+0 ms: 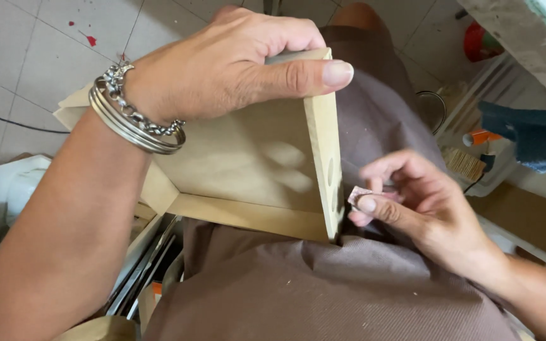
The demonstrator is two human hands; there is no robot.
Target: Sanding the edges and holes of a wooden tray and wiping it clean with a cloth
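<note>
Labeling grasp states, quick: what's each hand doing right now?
Left hand: closed, gripping the top corner of the wooden frame.
Right hand: closed, pinching a small piece of sandpaper against the frame's edge.

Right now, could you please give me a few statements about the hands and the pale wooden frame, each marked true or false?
1. The left hand grips the top corner of the pale wooden frame. True.
2. The right hand pinches a small folded piece of pinkish abrasive paper against the frame's outer edge. True.
3. The frame lies flat on the tiled floor. False: it rests on the lap, on brown cloth.
4. The silver metal bracelets sit on the right wrist. False: they are on the left wrist.
5. The right hand is empty. False: it holds the paper piece.
</note>
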